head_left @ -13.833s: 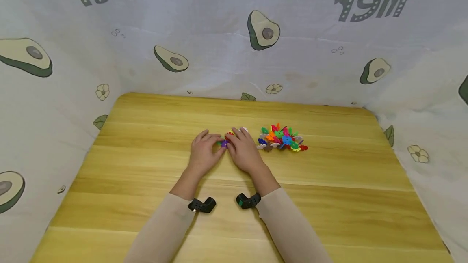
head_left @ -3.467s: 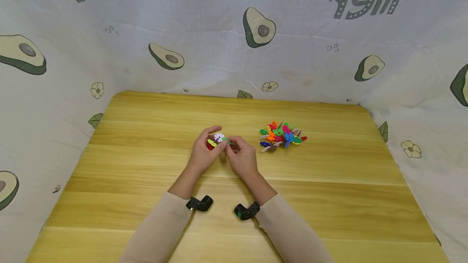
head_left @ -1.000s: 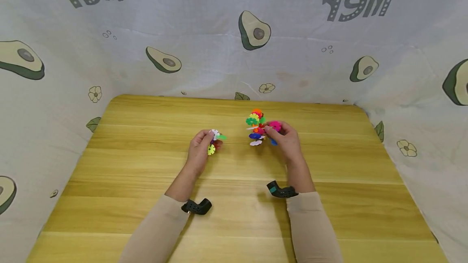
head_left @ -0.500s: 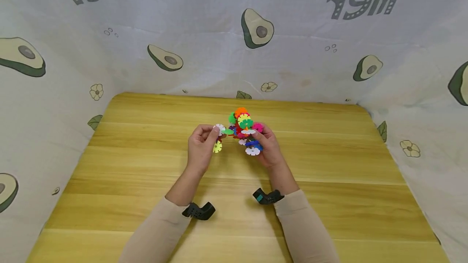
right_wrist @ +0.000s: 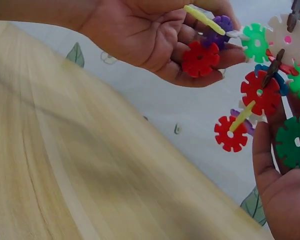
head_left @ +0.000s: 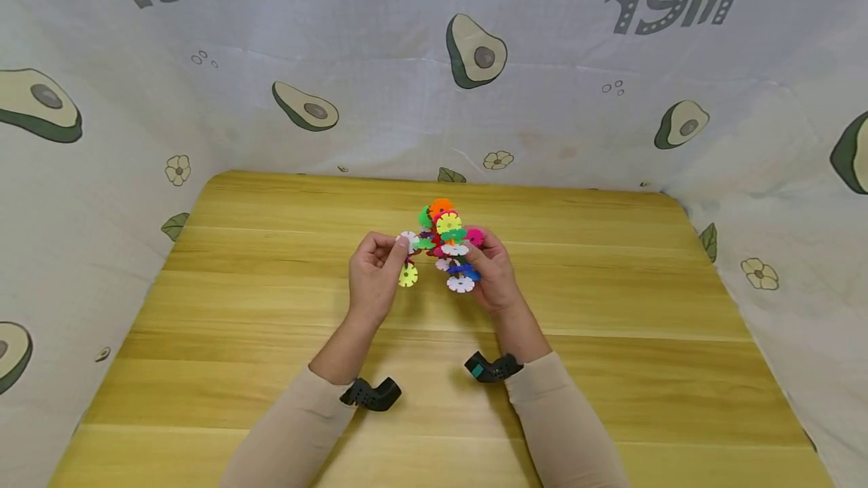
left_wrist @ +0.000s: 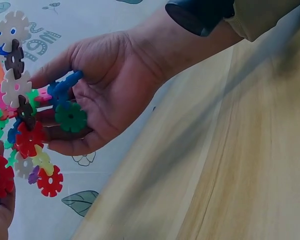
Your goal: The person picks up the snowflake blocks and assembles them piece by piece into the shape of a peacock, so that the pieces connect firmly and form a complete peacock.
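Near the table's middle, both hands hold structures of notched plastic snowflake discs above the surface. My left hand (head_left: 371, 277) pinches a small cluster by its white disc (head_left: 408, 241); a yellow disc (head_left: 408, 275) hangs below, and red and purple discs (right_wrist: 201, 59) show against the fingers in the right wrist view. My right hand (head_left: 498, 281) grips a larger multicoloured structure (head_left: 448, 223), its fingers behind a dark green disc (left_wrist: 71, 117) and blue pieces. A light green disc (head_left: 423, 244) lies between the two clusters, which meet there. Whether they are locked together I cannot tell.
The wooden table (head_left: 271, 367) spreads under both arms. White cloth (head_left: 393, 44) printed with avocados hangs behind and at the sides. Black wrist cameras (head_left: 371, 394) sit at both cuffs.
Earlier the larger structure lay on the table at the right while both hands worked on the small cluster. My right hand has since lifted it and brought it left against the small cluster.
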Available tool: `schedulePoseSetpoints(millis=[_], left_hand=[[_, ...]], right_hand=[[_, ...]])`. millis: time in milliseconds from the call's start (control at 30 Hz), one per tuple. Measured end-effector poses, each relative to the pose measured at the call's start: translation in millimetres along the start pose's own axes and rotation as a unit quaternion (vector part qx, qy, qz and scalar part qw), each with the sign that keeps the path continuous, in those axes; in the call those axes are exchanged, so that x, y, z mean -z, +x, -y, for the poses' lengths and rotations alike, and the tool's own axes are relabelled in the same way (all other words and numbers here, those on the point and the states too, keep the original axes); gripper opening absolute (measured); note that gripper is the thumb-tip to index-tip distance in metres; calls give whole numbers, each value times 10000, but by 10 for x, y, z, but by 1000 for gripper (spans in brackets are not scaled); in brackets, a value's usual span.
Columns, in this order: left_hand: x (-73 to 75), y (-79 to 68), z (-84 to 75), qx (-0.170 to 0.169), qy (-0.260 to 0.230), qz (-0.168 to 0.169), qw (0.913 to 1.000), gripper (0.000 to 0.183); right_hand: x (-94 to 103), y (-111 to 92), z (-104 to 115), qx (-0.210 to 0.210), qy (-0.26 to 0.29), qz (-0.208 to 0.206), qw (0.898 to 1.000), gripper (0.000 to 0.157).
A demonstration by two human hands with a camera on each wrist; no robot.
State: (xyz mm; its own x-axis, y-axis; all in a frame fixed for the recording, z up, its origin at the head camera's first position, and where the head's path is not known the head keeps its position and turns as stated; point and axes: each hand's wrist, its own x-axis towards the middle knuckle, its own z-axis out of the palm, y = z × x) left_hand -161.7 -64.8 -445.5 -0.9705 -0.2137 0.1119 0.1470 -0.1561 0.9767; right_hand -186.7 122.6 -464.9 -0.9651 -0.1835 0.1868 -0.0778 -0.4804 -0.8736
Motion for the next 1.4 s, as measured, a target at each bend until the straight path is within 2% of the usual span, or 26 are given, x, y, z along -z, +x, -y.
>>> schedulePoseSetpoints(millis=[233,333,467,533,667,733,900,1000,1133,1233,1400], left_hand=[[-4,-25,6,-182,72,-150,9997,11],[19,3,12,-158,232,-96,9996,12],[72,71,62,200,798,120,9965,22],[104,105,90,402,1071,237,9932,32],[158,145,142,706,1391,447,9868,46],[174,147,171,722,1530,726,9829,48],[157,122,267,655,1815,1458,9703,48],[134,112,336,539,2096,1505,9646,47],[118,140,396,393,2455,1325,9595,43],[130,213,424,259,2647,1193,9566,43],[178,404,492,-69,3154,1178,9416,45]], right_hand=[[-80,-16,-26,167,-337,-233,9990,18],[-102,-4,-47,319,-351,-328,9983,14],[-129,19,-93,445,-572,-615,9955,20],[-139,28,-125,453,-907,-843,9913,19],[-143,30,-190,483,-1934,-1407,9698,23],[-139,23,-231,568,-2433,-1697,9533,26],[-138,2,-351,974,-3142,-2239,9174,28],[-145,-6,-415,1246,-3448,-2361,8999,28],[-153,-13,-460,1428,-3864,-2268,8825,25],[-168,-19,-486,1395,-4059,-2124,8779,24],[-208,-36,-532,1177,-3941,-1747,8946,28]])
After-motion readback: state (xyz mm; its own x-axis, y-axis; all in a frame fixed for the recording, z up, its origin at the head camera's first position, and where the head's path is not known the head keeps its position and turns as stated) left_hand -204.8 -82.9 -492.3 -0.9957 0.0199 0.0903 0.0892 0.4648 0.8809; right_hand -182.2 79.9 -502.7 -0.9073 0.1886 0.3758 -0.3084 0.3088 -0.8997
